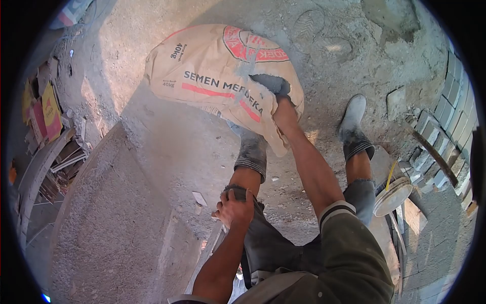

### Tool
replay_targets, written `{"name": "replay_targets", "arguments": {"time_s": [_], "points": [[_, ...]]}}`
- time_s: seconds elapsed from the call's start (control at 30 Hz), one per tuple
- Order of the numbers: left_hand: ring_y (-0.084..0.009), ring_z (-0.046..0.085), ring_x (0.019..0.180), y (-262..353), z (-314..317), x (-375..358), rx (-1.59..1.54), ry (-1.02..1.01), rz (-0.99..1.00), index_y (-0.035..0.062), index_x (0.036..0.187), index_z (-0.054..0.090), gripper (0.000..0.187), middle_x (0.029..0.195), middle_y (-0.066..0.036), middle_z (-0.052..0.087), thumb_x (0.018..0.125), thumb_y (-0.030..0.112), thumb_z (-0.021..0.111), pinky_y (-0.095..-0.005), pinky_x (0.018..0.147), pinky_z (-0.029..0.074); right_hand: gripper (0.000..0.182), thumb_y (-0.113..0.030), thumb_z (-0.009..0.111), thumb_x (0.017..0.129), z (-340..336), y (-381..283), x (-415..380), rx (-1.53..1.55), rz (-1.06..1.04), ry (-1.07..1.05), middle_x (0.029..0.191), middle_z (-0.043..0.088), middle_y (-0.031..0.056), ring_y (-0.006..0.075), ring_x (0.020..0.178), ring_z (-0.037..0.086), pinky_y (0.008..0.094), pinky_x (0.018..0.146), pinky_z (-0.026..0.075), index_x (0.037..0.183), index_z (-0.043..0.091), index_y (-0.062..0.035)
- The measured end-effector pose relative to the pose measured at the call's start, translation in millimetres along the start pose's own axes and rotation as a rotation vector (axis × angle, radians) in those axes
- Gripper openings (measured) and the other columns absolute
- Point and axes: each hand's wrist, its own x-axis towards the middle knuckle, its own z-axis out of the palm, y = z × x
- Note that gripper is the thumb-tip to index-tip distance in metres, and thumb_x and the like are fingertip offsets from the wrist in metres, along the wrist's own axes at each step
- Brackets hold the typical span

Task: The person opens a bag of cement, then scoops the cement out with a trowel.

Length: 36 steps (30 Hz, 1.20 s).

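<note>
A brown paper cement bag [202,66] with red and black print lies on the dusty ground in front of me. There is a torn opening in its right part, with grey powder [271,82] showing inside. My right hand [285,112] is at the lower edge of this opening, its fingers partly hidden by the bag and the hole. My left hand [235,207] rests on my left knee over the rolled trouser leg, fingers apart and holding nothing.
A bucket with a round lid [394,196] is right of my right leg. Stacked blocks [430,144] and a wooden stick [434,157] lie at the right. A rough concrete trough [106,213] fills the lower left, with scrap wood and packaging [50,112] beyond.
</note>
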Motion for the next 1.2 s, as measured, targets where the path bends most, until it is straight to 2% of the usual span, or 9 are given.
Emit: {"name": "replay_targets", "arguments": {"time_s": [0.1,0.17,0.37,0.47,0.63,0.87,1.0,1.17,1.2], "points": [[-0.0298,0.046,0.123,3.7,-8.0,0.2,0.014,-0.01,-0.006,0.0139,0.128,0.056,0.068,0.135,-0.008,0.048,0.082,0.064,0.049,-0.0462,0.101,0.034,0.031,-0.023,0.062,0.08,-3.2,1.4,5.6,0.032,-0.068,0.066,0.098,0.066,0.0247,0.0402,0.098,0.062,0.0452,0.086,0.049,0.103,0.064,-0.0031],[-0.0297,0.045,0.123,3.8,-10.9,0.1,-0.004,-0.013,-0.004,0.014,0.128,0.055,0.068,0.136,-0.008,0.048,0.082,0.064,0.049,-0.0461,0.101,0.034,0.033,-0.025,0.065,0.078,-7.0,7.9,1.1,-0.091,0.027,-0.126,0.096,0.066,0.024,0.0389,0.094,0.063,0.0436,0.082,0.05,0.103,0.064,-0.0028],[-0.03,0.047,0.122,4.9,-15.2,1.4,-0.016,-0.01,-0.001,0.0145,0.128,0.056,0.069,0.135,-0.008,0.049,0.082,0.064,0.049,-0.0456,0.099,0.036,0.043,-0.032,0.075,0.072,-5.4,30.3,-16.7,0.102,-0.109,-0.05,0.094,0.066,0.0236,0.0392,0.089,0.064,0.045,0.076,0.05,0.101,0.063,-0.0026],[-0.0302,0.048,0.121,3.0,-13.2,4.5,-0.009,-0.002,-0.004,0.0145,0.128,0.056,0.069,0.135,-0.008,0.049,0.082,0.065,0.048,-0.0456,0.098,0.037,0.043,-0.029,0.074,0.073,-10.2,34.6,-30.0,0.054,-0.233,0.032,0.092,0.066,0.0243,0.0408,0.088,0.063,0.0468,0.075,0.049,0.105,0.061,-0.0035],[-0.0318,0.043,0.124,1.4,-15.0,6.3,-0.042,-0.061,-0.015,0.0142,0.13,0.053,0.072,0.139,-0.01,0.044,0.081,0.066,0.047,-0.0465,0.102,0.032,0.042,-0.023,0.071,0.074,-29.8,38.8,-58.3,-0.022,-0.154,-0.031,0.089,0.065,0.0259,0.0426,0.087,0.063,0.0489,0.075,0.049,0.11,0.057,-0.0054],[-0.0303,0.049,0.119,3.6,-16.1,0.6,-0.014,0.002,0.002,0.0142,0.127,0.057,0.068,0.134,-0.008,0.05,0.081,0.065,0.049,-0.0451,0.097,0.038,0.042,-0.021,0.066,0.073,-70.8,39.3,-101.9,-0.007,-0.136,-0.177,0.085,0.065,0.0248,0.0421,0.08,0.064,0.0479,0.072,0.05,0.109,0.056,-0.0027],[-0.0317,0.046,0.12,9.9,-15.5,-0.1,-0.039,-0.029,0.003,0.0122,0.126,0.056,0.068,0.136,-0.009,0.047,0.082,0.063,0.049,-0.0463,0.098,0.035,0.038,-0.021,0.066,0.074,-101.1,44.5,-132.3,0.168,-0.084,-0.207,0.084,0.065,0.0229,0.0377,0.081,0.066,0.0428,0.072,0.05,0.105,0.057,-0.0003],[-0.0322,0.047,0.118,17.3,-21.7,-8.2,-0.029,-0.004,0.01,0.0096,0.122,0.059,0.066,0.135,-0.009,0.048,0.082,0.062,0.051,-0.0461,0.097,0.037,0.03,-0.015,0.067,0.078,-155.4,62.7,-149.0,0.429,-0.037,-0.302,0.073,0.061,0.0095,0.0177,0.063,0.059,0.0323,0.06,0.048,0.101,0.057,0.001],[-0.0323,0.048,0.117,19.3,-22.1,-9.0,-0.021,-0.003,-0.026,0.0091,0.121,0.059,0.066,0.135,-0.009,0.048,0.082,0.062,0.051,-0.0462,0.096,0.037,0.03,-0.015,0.067,0.078,-169.3,62.3,-148.4,0.434,-0.04,-0.283,0.073,0.061,0.0095,0.0177,0.063,0.059,0.0323,0.06,0.048,0.101,0.057,0.001]]}}
